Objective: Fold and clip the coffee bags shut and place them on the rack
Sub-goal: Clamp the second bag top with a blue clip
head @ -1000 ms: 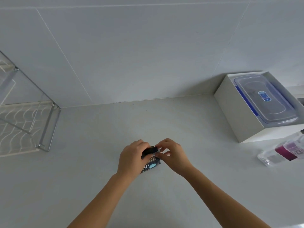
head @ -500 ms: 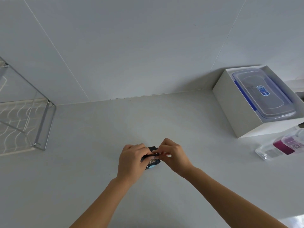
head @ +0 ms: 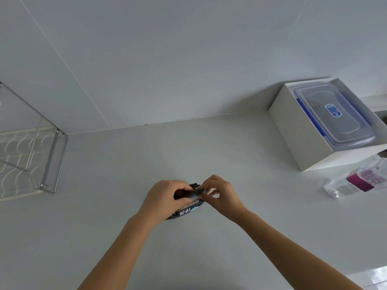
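- We pinch the dark coffee bag (head: 187,210) top with both hands: left hand (head: 165,197) wrapped over it, right hand (head: 219,195) fingertips closed on its folded edge.
- Bag sits on the counter (head: 209,153), mid-front.
- White box (head: 297,130) at right holds a lidded clear container (head: 335,116); contents unclear.
- Wire rack (head: 48,162) far left, well apart.

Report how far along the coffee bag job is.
Done: nothing shows on the wire rack yet. In hand: both the left hand and the right hand pinch the top of a dark coffee bag on the counter; whether a clip is on is unclear. Left: finish closing, then rack it.
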Motion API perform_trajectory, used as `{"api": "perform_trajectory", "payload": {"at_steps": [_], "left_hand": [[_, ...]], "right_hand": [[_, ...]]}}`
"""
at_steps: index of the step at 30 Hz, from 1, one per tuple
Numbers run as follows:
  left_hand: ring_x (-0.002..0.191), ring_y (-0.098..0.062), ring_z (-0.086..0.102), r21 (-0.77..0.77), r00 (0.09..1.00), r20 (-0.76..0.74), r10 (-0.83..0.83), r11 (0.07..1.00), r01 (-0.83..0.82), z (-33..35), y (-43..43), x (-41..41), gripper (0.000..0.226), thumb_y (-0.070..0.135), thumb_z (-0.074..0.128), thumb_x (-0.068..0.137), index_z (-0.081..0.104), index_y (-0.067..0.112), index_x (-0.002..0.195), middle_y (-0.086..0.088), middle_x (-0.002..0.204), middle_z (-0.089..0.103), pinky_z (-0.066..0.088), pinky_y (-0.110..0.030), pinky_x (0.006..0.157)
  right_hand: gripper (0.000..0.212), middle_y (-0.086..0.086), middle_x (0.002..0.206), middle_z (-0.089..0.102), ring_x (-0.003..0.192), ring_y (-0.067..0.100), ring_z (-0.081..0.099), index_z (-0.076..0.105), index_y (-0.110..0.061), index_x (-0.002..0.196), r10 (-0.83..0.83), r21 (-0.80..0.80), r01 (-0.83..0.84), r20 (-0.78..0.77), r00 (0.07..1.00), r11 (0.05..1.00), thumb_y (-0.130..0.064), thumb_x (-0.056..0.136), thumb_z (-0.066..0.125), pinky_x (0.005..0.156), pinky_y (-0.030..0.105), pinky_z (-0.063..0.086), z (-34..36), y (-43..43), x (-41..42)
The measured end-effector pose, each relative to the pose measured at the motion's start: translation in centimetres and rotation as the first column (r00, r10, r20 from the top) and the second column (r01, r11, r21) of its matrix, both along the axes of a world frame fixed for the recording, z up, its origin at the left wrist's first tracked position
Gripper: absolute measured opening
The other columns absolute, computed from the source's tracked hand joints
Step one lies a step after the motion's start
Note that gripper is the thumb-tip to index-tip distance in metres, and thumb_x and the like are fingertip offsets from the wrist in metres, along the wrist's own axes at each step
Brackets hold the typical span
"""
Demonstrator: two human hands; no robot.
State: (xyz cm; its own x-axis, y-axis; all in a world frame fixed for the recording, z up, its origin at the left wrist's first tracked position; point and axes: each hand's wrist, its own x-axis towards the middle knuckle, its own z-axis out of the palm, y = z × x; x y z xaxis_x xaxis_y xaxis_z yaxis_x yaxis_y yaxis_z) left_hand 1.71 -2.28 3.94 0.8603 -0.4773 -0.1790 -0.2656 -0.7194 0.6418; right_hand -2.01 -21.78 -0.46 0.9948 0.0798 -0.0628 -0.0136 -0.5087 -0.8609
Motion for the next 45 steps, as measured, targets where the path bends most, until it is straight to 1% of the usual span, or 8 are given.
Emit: {"api": "perform_trajectory", "payload": {"at_steps": [5,9,13,18,24,36,41,45], "left_hand": [[0.072,-0.01,0.057,0.032,0.989,0.137,0.053,0.998,-0.058,-0.3,1.5,-1.4,0.012,0.028,0.07,0.075,0.068,0.029,0.087,0.011,0.076,0.063,0.046,-0.028,0.061],[0.067,-0.016,0.057,0.012,0.971,0.207,0.118,0.992,-0.123,-0.3,1.6,-2.1,0.008,0.029,0.073,0.073,0.07,0.023,0.078,0.005,0.07,0.066,0.045,-0.032,0.059],[0.069,-0.021,0.057,0.014,0.957,0.264,0.122,0.991,-0.13,-0.4,1.2,-2.7,0.005,0.02,0.072,0.075,0.07,0.019,0.078,0.003,0.07,0.065,0.039,-0.029,0.059],[0.064,-0.023,0.056,-0.001,0.937,0.314,0.152,0.987,-0.16,-0.6,1.2,-3.1,0.01,0.016,0.075,0.072,0.072,0.02,0.081,0.001,0.063,0.062,0.037,-0.03,0.06],[0.064,-0.021,0.056,-0.021,0.931,0.316,0.181,0.983,-0.183,-1.0,1.4,-3.6,0.012,0.019,0.077,0.072,0.071,0.02,0.082,0.003,0.063,0.06,0.037,-0.029,0.065],[0.07,-0.015,0.058,-0.06,0.944,0.264,0.197,0.98,-0.188,-0.8,1.4,-3.5,0.012,0.024,0.074,0.075,0.064,0.022,0.081,0.009,0.072,0.066,0.044,-0.029,0.068],[0.071,-0.014,0.06,-0.086,0.944,0.251,0.216,0.976,-0.201,-1.0,1.7,-3.3,0.013,0.02,0.074,0.073,0.065,0.022,0.082,0.011,0.075,0.067,0.048,-0.031,0.069],[0.072,-0.011,0.06,-0.114,0.942,0.256,0.217,0.974,-0.193,-1.3,1.9,-3.5,0.017,0.016,0.074,0.074,0.065,0.022,0.087,0.011,0.081,0.068,0.049,-0.03,0.069]], "right_hand": [[0.021,-0.01,0.097,0.057,0.088,0.006,0.055,0.066,-0.026,0.09,0.031,-0.092,-0.027,0.049,0.998,0.995,-0.022,0.071,0.076,0.075,0.027,0.051,0.5,1.1,0.1],[0.022,-0.013,0.083,0.051,0.075,0.004,0.046,0.056,-0.027,0.077,0.114,-0.165,-0.098,0.09,0.989,0.981,-0.029,0.069,0.076,0.062,0.023,0.041,1.3,2.7,0.5],[0.016,-0.008,0.088,0.057,0.086,0.011,0.047,0.06,-0.025,0.086,0.235,-0.332,-0.192,0.093,0.968,0.923,-0.029,0.075,0.072,0.063,0.03,0.044,2.3,3.2,0.9],[0.012,0.0,0.088,0.062,0.085,0.019,0.05,0.064,-0.017,0.09,0.314,-0.491,-0.189,0.184,0.932,0.851,-0.023,0.081,0.065,0.062,0.027,0.033,3.0,3.8,0.5],[0.013,-0.003,0.087,0.062,0.087,0.016,0.049,0.063,-0.018,0.092,0.296,-0.485,-0.187,0.158,0.942,0.854,-0.026,0.089,0.053,0.063,0.033,0.043,3.3,3.9,-0.1],[0.008,-0.006,0.089,0.062,0.085,0.015,0.055,0.067,-0.02,0.087,0.175,-0.446,-0.088,0.158,0.972,0.891,-0.023,0.08,0.065,0.06,0.028,0.042,3.1,3.9,0.0],[0.013,-0.008,0.096,0.061,0.087,0.012,0.055,0.065,-0.023,0.094,0.229,-0.419,-0.185,0.057,0.972,0.889,-0.022,0.082,0.062,0.065,0.029,0.045,3.5,3.0,0.6],[0.013,-0.005,0.095,0.064,0.088,0.016,0.055,0.067,-0.02,0.093,0.224,-0.505,-0.139,0.111,0.968,0.852,-0.022,0.082,0.061,0.069,0.028,0.041,3.5,2.5,0.6]]}}
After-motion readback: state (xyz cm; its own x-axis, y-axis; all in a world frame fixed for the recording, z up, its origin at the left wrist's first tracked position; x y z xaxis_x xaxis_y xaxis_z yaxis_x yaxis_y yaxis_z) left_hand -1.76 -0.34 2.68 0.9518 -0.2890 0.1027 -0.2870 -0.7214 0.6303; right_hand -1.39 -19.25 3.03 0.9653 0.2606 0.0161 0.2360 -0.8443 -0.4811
